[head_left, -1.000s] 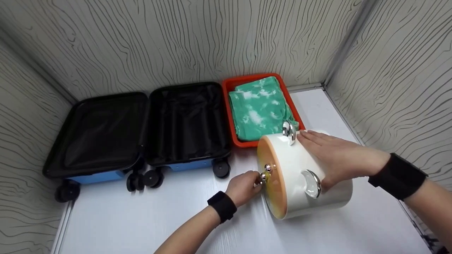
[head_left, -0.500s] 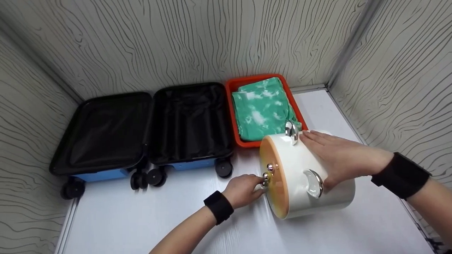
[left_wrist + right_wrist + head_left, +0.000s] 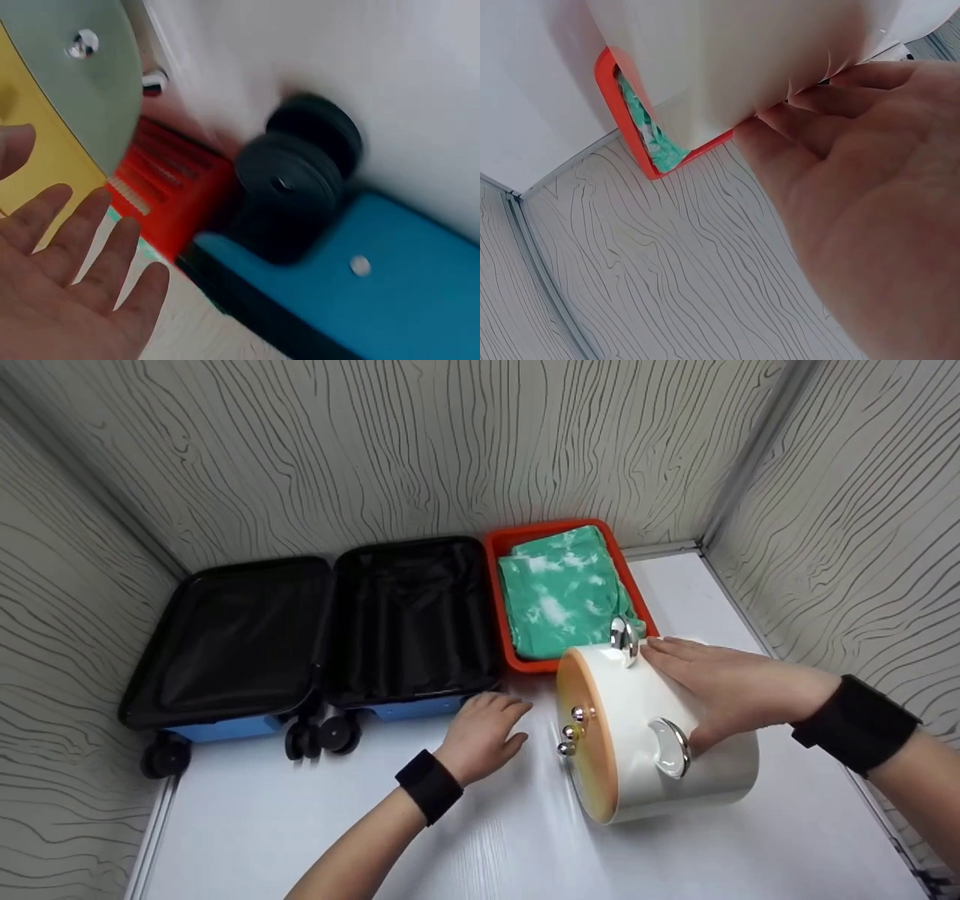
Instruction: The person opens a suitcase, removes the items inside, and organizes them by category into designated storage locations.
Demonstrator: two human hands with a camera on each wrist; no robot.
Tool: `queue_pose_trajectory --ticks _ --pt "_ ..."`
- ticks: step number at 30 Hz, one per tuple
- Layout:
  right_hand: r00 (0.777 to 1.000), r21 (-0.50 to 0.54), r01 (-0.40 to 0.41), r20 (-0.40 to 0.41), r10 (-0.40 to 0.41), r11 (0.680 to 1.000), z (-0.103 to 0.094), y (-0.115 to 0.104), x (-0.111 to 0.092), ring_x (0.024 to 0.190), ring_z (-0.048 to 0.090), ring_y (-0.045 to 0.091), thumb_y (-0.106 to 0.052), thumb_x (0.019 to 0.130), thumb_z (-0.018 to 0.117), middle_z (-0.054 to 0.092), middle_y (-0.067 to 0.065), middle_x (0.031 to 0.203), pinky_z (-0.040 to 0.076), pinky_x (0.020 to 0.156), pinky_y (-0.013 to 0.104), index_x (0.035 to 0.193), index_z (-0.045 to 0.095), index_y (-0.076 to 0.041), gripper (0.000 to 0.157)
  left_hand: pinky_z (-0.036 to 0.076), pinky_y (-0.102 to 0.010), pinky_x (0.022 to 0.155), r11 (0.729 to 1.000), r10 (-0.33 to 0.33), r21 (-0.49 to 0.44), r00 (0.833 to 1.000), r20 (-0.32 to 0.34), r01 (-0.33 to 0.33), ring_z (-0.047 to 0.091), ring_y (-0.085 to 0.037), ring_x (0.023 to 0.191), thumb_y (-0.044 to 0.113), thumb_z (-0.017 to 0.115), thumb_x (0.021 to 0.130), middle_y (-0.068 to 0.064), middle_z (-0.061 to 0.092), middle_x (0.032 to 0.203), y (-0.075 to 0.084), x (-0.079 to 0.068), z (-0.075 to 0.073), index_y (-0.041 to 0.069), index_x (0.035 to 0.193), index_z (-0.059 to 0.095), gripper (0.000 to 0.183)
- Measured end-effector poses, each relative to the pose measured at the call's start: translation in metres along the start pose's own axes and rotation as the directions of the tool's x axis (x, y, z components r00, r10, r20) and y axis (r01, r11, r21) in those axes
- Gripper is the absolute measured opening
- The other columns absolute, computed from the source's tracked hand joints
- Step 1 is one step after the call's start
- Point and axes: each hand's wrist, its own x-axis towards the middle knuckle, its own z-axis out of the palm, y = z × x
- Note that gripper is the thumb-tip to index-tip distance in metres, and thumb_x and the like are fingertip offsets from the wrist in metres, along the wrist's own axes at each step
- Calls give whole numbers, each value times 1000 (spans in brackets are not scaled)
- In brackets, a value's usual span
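Note:
A white drum-shaped case (image 3: 637,712) with an amber front (image 3: 600,765), several small chrome knobs and two chrome-edged loops stands on the table at the right in the head view; its exact kind I cannot tell. My right hand (image 3: 720,690) rests on its white side with extended fingers, and the right wrist view shows the fingers against that surface (image 3: 727,60). My left hand (image 3: 484,735) hovers apart from the case, left of its knobs, near the suitcase's front edge. Spread, relaxed fingers (image 3: 124,255) with nothing in them appear in the left wrist view.
An open suitcase (image 3: 247,634) with black interior, blue shell and black wheels (image 3: 341,733) lies at the back left. Beside it, a red basket (image 3: 502,607) holds folded green-and-white cloth (image 3: 559,592), just behind the case. Wood-patterned walls (image 3: 375,450) border the white table (image 3: 315,802).
My left hand has let go of the chrome knobs and moved left, away from the case, its fingers loosening. The right hand stays on the case. The head view has shifted slightly.

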Motion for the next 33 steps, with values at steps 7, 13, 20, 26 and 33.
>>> queue_pose_trajectory --ticks 7,13,20,26,33 --pt "998 52 -52 41 50 997 -6 1 2 146 35 41 -47 66 90 35 23 160 37 112 57 159 29 3 121 36 -55 114 996 -89 -21 993 -79 87 55 -28 129 28 72 96 -5 65 132 -30 -8 -14 13 137 66 44" --pt "998 92 -39 53 34 995 -12 7 6 144 38 42 -30 76 83 41 24 156 36 113 58 155 37 4 97 32 -58 116 983 -183 -17 978 -97 182 51 -33 133 29 73 96 -10 62 138 -58 -21 -22 12 141 61 50" --pt "994 143 -108 -9 110 984 -24 10 11 134 52 38 -28 103 55 56 15 146 43 105 60 151 50 -5 53 30 -60 115 949 -314 -6 944 -103 315 51 -36 133 33 73 96 -12 61 138 -93 -52 -25 9 141 61 52" --pt "964 75 -194 -169 204 978 -31 -3 27 113 67 31 -66 101 45 71 10 123 53 85 56 149 53 -8 76 25 -61 118 881 -473 -24 876 -93 473 49 -39 135 41 62 103 -16 59 141 -117 -85 -19 7 143 59 53" --pt "956 26 -157 -248 158 987 -30 -16 50 87 68 19 -43 96 69 73 1 96 54 70 45 138 62 -4 58 11 -59 122 863 -497 16 853 -162 506 44 -40 138 44 54 106 -17 59 141 -131 -106 1 11 147 56 53"
